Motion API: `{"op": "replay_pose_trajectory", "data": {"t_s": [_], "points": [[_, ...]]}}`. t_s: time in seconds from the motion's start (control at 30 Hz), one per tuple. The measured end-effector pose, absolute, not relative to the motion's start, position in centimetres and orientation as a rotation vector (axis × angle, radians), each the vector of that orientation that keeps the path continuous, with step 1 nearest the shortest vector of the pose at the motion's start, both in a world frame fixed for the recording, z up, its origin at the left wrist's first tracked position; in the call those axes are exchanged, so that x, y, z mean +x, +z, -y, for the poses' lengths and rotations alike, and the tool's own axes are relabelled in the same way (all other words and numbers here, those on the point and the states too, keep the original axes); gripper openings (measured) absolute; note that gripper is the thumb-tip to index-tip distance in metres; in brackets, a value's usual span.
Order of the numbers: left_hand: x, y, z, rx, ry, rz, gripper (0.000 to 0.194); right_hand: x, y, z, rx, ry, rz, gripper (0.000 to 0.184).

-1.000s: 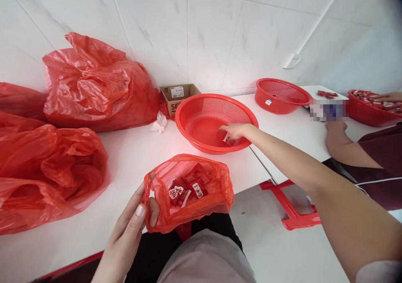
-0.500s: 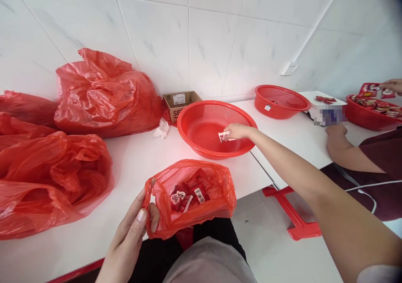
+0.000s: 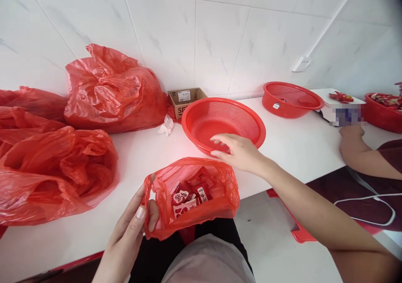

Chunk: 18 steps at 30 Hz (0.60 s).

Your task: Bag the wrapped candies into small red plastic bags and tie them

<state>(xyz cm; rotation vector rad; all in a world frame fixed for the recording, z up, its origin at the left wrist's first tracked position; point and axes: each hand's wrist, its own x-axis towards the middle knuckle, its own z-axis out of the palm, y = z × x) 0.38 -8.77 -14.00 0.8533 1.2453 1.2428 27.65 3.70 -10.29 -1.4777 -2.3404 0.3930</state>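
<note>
Head view: taking the open red bag (image 3: 205, 214) as the centre of a clock, the left hand (image 3: 127, 228) comes in from 8 o'clock, its grip closed on the bag's edge with thumb and fingers. The right hand (image 3: 238, 151) is at about 2 o'clock, over the near rim of the red colander (image 3: 220, 111); its grip is loosely open, fingers apart, and no item shows in it.

Several small red packets (image 3: 180, 195) lie inside the bag, which sits at the near side of the white worktop (image 3: 150, 153). The colander stands at 1 o'clock from it, with a smaller colander (image 3: 278, 107) farther out towards 2. A large tied bag (image 3: 113, 90) rests at 10 o'clock.

Handling here should turn on the bag's mouth. The film looks thin, and the 3 o'clock side has no hand on it — so a light outward pull towards 9 should help stop it folding in, while too hard a tug could slide the bag or tip its packets. For the right hand, a path above both rims seems best, wrist raised, so that the forearm neither catches the film nor nudges the colander. A small pinch of fingertips should suit such flat packets — and letting go low, well inside the mouth, would make spills less likely.
</note>
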Motion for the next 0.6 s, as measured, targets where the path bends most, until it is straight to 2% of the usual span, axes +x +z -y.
{"op": "replay_pose_trajectory", "data": {"t_s": [0.1,0.2,0.3,0.4,0.6], "points": [[-0.4,-14.3,9.2,0.79,1.247,-1.259,0.069,29.9,-12.6,-3.0,-1.558,0.193,2.487,0.048],[-1.1,-15.2,9.5,0.737,1.248,-1.264,0.07,29.4,-15.8,0.0,-1.537,-0.038,2.447,0.039],[-1.2,-15.7,9.3,0.724,1.246,-1.266,0.067,27.6,-18.0,2.5,-1.507,-0.135,2.356,0.037],[-0.8,-15.4,8.8,0.771,1.243,-1.259,0.062,26.9,-18.1,2.3,-1.553,-0.145,2.312,0.038],[-1.2,-15.1,8.1,0.903,1.169,-1.324,0.048,28.7,-16.5,-4.1,-1.564,-0.235,2.118,0.036]]}}
